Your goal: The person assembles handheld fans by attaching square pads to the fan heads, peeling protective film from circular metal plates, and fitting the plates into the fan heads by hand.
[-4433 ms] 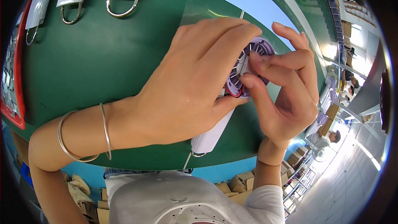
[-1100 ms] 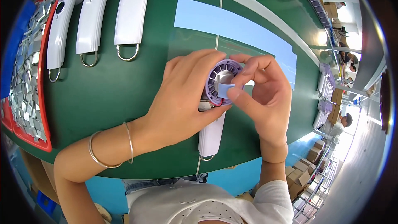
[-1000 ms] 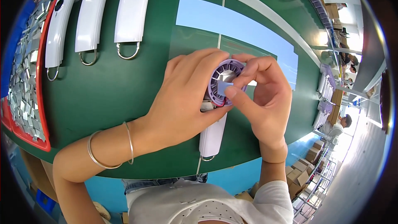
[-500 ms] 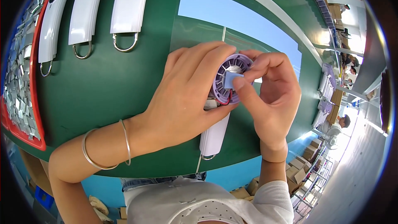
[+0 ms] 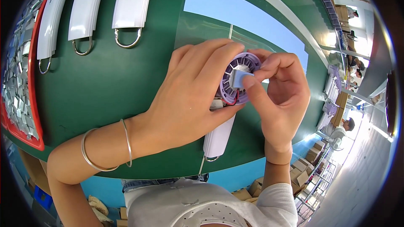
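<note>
The work on the purple ring (image 5: 240,65) looks partway along: a red wire (image 5: 236,96) already lies inside its near edge, and a blue-faced tab (image 5: 242,79) stands at its middle but is not yet free of the fingers, so the tab's placing seems the part left undone. Whether the tab touches the hub or sits just above it I cannot tell. The left hand (image 5: 187,88) is curled round the ring's left side, gripping it, thumb below; the right hand (image 5: 282,94) pinches the tab between thumb and finger at the ring's right side. Counted, there is one ring between the hands, one tab in the fingers and one white handle (image 5: 219,139) coming out below the left thumb, its upper end hidden. Three more handles (image 5: 132,4) lie on the green table (image 5: 101,88), beyond the left hand and to its left, each ending in one metal loop (image 5: 127,41); whether their far ends carry tabs does not show. One red tray (image 5: 35,109) stands well to the left of the left hand, with silver pieces (image 5: 21,101) too many to count. Two bangles (image 5: 127,143) circle the left wrist.
</note>
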Available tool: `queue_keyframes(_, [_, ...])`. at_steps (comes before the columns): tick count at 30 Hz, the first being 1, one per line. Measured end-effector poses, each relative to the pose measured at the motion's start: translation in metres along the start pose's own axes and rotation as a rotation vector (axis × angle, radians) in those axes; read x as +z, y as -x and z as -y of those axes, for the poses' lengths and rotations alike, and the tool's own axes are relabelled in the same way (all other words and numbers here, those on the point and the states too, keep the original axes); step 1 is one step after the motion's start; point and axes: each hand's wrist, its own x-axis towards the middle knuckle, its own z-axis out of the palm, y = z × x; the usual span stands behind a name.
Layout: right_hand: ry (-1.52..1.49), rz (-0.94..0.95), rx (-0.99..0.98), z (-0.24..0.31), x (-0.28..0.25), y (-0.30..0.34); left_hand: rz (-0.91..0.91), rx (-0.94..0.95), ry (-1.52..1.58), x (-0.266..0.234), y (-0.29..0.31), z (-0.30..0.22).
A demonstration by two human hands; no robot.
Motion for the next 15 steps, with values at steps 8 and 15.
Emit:
queue_keyframes(8, [-0.002, 0.011, -0.003, -0.0004, -0.0014, 0.0001, 0.0, 0.002, -0.004, -0.0001, -0.0003, -0.0003])
queue_keyframes(15, [-0.007, 0.014, -0.017, -0.0018, -0.001, 0.0006, -0.003, 0.004, -0.013, 0.0001, 0.0001, -0.0006])
